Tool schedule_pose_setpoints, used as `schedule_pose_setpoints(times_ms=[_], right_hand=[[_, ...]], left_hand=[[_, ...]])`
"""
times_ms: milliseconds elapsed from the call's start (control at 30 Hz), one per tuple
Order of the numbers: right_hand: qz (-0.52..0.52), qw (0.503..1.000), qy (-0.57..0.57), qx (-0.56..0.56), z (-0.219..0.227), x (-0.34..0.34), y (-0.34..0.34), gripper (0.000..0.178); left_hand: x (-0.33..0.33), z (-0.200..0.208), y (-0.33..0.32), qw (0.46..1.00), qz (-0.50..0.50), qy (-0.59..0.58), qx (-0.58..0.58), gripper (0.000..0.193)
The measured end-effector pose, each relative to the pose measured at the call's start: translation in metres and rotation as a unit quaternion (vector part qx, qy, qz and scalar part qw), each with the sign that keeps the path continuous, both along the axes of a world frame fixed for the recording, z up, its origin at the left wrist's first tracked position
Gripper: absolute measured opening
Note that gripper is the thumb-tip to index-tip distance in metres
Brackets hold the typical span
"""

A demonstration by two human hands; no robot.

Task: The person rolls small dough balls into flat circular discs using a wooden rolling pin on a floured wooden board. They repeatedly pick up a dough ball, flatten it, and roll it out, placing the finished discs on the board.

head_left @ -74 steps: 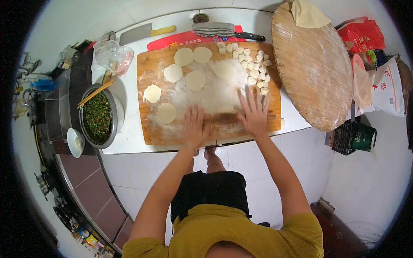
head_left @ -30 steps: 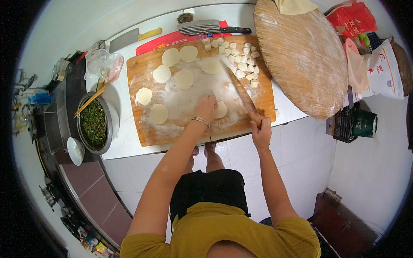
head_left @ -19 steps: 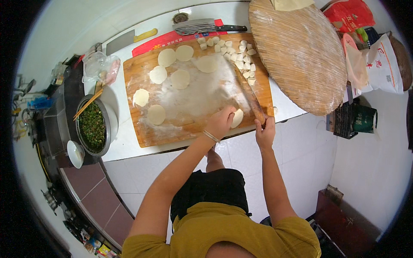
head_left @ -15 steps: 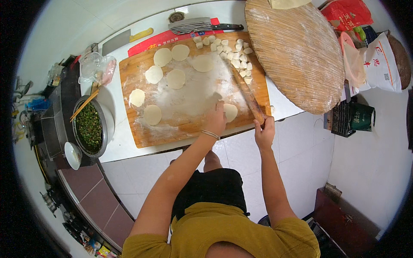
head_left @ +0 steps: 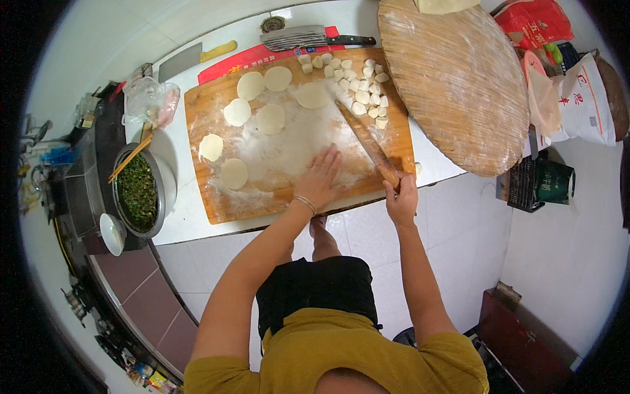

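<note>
Floured wooden board at frame centre: left hand spread flat, palm down on it, holding nothing; right hand closed on the lower end of a rolling pin angled toward dough pieces at upper right.

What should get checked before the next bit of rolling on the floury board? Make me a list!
1. Right hand grips the near end of the rolling pin: ok.
2. Left hand lies flat on the cutting board, palm down; whether dough is under it: cannot tell.
3. Flour on the board's middle: ok, a white patch shows.
4. Small dough pieces in reach at the far right corner: ok.
5. Finished round wrappers lie apart on the left, away from the pin: ok.
6. Cleaver lies beyond the board, clear of both hands: ok.
</note>
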State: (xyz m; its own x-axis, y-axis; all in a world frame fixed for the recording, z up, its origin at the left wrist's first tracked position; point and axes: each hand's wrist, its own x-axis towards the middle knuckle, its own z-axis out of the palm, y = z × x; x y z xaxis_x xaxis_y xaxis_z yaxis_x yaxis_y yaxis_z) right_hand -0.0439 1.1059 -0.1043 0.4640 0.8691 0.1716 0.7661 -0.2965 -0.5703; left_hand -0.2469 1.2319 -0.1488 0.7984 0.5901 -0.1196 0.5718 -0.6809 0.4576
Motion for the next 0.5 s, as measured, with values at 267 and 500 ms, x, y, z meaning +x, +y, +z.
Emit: schedule_pose_setpoints(times_ms=[267,500], right_hand=[[0.169,0.982,-0.068,-0.047,0.011,0.006,0.03,0.027],[0.241,0.952,-0.181,-0.05,-0.001,-0.038,0.09,0.05]], left_hand=[[-0.035,0.009,0.009,0.958,0.228,-0.174,0.003,0.084],[-0.07,-0.001,0.044,0.987,0.137,-0.047,0.07,0.077]])
